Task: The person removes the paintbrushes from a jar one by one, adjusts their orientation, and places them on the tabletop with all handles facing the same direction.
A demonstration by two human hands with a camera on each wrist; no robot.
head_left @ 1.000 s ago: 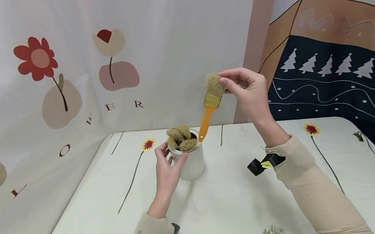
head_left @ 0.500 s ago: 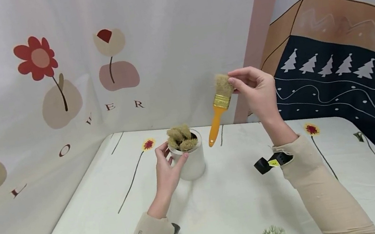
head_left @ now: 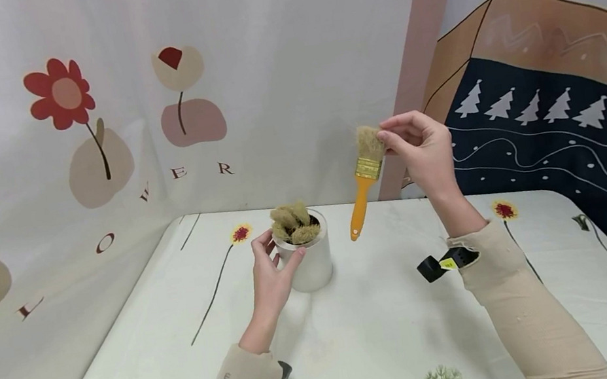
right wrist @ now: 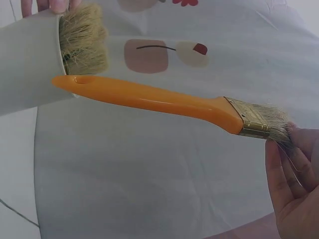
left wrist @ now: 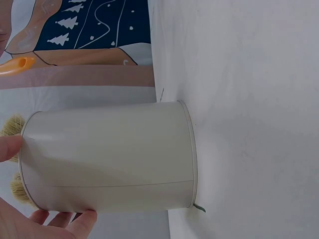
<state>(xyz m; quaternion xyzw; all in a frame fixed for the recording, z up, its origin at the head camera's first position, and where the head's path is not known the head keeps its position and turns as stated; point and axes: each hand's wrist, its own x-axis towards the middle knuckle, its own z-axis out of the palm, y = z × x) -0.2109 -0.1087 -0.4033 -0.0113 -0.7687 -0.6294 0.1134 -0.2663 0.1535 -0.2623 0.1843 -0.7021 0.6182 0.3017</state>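
Probably light, the brush (head_left: 364,186) should handle as two things in one: its orange handle (head_left: 359,210) looks stiff and smooth, perhaps a little slick, while the bristles (head_left: 369,141) look soft and likely to splay or slide under a pinch. Neither seems fragile. The surer hold would be on the handle or the metal ferrule (head_left: 368,168) — both a little below and to the left of the right fingertips — since a grip on the bristles alone leaves the weight free to swing.

That bristle end is where the right hand (head_left: 425,150) has it: thumb and fingers nearly closed, pinching the edge of the bristles, the handle slanting down and leftward from the fingertips, in the air over the table (head_left: 370,311).

The left hand (head_left: 272,277) is spread wider, grasping the white container (head_left: 315,264) near its rim — thumb on the side nearer the body, fingers around the left side. The container stands upright on the table, looks rigid and smooth, and is best steadied by its wall. More bristle heads (head_left: 292,223) stick up out of it, just above and beyond that hand's thumb.
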